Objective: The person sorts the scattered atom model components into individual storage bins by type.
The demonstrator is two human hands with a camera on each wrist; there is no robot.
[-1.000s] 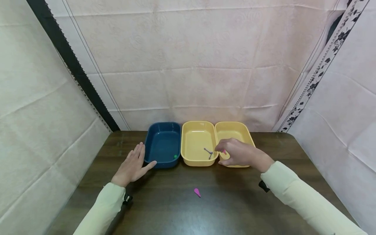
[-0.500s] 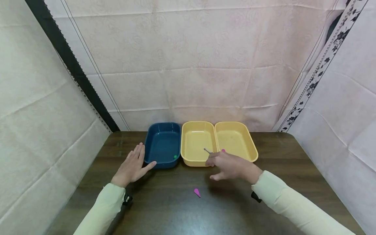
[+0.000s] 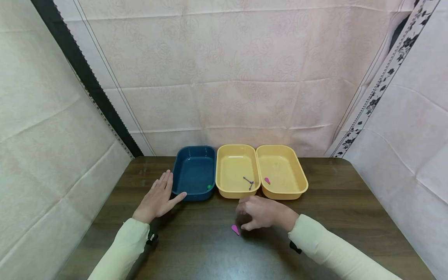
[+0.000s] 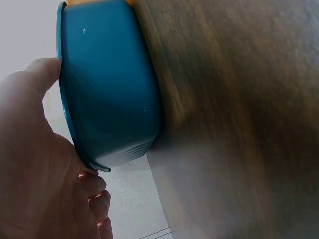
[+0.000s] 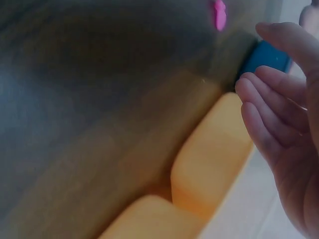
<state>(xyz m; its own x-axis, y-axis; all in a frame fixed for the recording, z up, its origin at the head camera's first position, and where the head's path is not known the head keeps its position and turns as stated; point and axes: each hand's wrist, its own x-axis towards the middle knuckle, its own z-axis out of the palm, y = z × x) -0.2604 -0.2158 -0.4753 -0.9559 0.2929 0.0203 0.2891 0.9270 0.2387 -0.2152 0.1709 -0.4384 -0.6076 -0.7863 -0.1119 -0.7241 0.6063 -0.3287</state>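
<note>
Right hand [image 3: 263, 213] grip loosely curled, empty, beside small pink teardrop-shaped piece [image 3: 235, 229] on dark wooden counter [image 3: 336, 210]; left hand [image 3: 157, 198] flat against blue plastic tray [image 3: 194, 171], fingertips hidden.

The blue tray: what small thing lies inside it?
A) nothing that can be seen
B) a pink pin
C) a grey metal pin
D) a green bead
D: in the head view a small green bead lies in the near right corner of the blue tray; the grey pins and one pink piece lie in the yellow trays.

A dark wooden table [image 3: 336, 182] stands against pale pink fabric walls [image 3: 227, 74] with a floral-trimmed seam at right.
</note>
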